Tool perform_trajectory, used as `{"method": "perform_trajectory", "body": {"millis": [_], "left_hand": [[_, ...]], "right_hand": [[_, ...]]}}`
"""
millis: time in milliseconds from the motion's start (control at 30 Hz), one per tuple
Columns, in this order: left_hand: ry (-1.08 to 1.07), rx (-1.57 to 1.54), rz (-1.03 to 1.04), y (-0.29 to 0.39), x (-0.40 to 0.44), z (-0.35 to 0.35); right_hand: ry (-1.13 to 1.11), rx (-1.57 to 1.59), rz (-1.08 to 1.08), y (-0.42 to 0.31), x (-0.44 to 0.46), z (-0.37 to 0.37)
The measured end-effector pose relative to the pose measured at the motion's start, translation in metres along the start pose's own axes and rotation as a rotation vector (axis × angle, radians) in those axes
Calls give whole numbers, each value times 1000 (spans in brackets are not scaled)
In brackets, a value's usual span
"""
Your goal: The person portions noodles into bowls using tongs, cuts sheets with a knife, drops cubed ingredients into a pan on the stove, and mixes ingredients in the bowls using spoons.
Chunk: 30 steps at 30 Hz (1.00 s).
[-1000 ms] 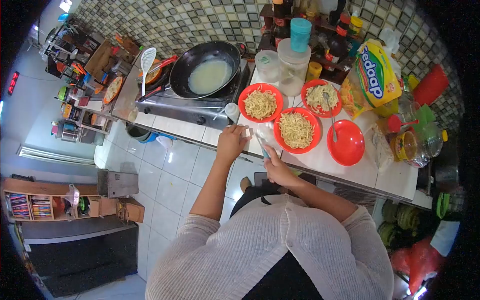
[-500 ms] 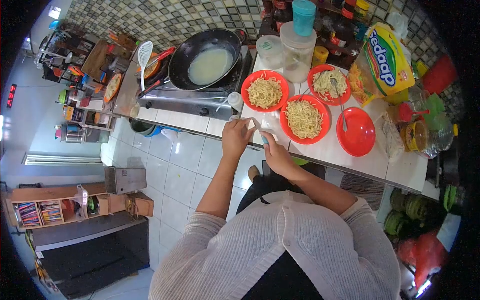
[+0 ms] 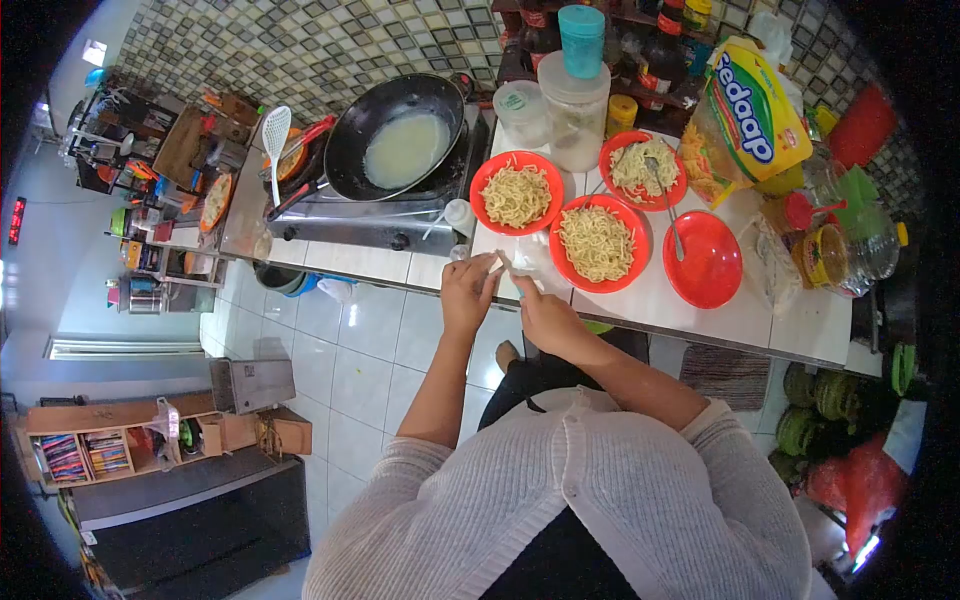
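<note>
My left hand (image 3: 468, 292) pinches a small whitish piece (image 3: 496, 262), too small to name, at the front edge of the counter. Beside it my right hand (image 3: 546, 318) is closed around the handle of a small knife (image 3: 506, 262), its blade angled up against that piece. Just beyond the hands are two red plates of noodles, one on the left (image 3: 517, 193) and one nearer (image 3: 599, 243). A third noodle plate (image 3: 643, 170) stands behind them with a fork or spoon on it. To the right lies a bare red plate (image 3: 703, 260).
A black wok (image 3: 395, 135) with pale liquid sits on the gas stove (image 3: 370, 232) at left, near a white slotted spatula (image 3: 275, 140). Lidded containers (image 3: 574, 112) stand at the back. A yellow-green Sedaap pack (image 3: 755, 110) and bottles (image 3: 870, 250) fill the right side.
The camera view has shifted slightly. Both hands stay close together at the counter edge, and the right hand's knife handle is now more hidden by the fingers.
</note>
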State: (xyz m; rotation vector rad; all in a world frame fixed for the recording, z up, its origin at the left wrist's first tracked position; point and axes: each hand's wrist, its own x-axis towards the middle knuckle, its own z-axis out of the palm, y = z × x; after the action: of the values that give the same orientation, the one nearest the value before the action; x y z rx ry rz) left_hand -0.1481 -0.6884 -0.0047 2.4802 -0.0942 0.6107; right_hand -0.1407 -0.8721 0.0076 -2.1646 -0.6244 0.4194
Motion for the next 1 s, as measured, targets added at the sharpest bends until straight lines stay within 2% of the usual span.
{"method": "perform_trajectory", "body": {"millis": [200,300,533,633,700,733,800,833,900,967,1000], "left_hand": [[29,-32,-21,0,1,0],[12,-55,-70,0,0,0],[15,23,22,14,17,-19],[30,-7,-75,13,32,-22],[-140,91,-103,6,42,-18],[-135,91,-98,7,44,-16],[-257,165,-213,10,52,-7],[-253,162,-196,15,56,-6],[-333,310,-328,31,64,-1],[-314,335,-333,33,66,3],[-312,322,-338,33,69,4]], "right_hand": [[26,15,-30,-1,-2,3],[-51,-8,35,-6,-13,-14],[-81,184,-3,4,-64,-60],[-51,218,-22,26,-94,-70],[-34,228,-6,32,-108,-75],[-57,194,65,30,-114,-82],[-63,157,133,27,-123,-89],[-72,144,156,25,-126,-92],[-44,117,177,21,-129,-99],[-86,137,227,18,-133,-103],[-28,138,72,28,-134,-99]]}}
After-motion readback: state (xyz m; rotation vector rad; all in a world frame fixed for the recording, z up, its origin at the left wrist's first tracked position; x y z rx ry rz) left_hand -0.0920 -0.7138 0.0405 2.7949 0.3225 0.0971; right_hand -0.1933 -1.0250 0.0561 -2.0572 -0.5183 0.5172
